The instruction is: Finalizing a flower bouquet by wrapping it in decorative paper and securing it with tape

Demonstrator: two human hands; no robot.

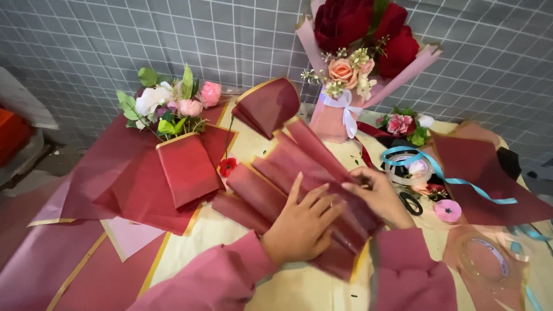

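We are pressing our open left hand [302, 222] flat on the pleated dark red wrapping paper [299, 184] at the table's centre, while our right hand [377, 196] is pinching its folds; judging by the small wrapped posy [173, 106] waiting at ten o'clock, the pleating is looking well along but not yet joined to flowers. The large rose bouquet [360, 52] at one o'clock is running off the top edge, and the right fingertips are blurring into the paper.

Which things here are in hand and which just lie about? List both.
In hand:
left hand flat on the folded red paper
right hand pinching the same paper's edge

Lying about:
small bouquet
finished bouquet
blue ribbon
scissors
tape roll
pink flower head
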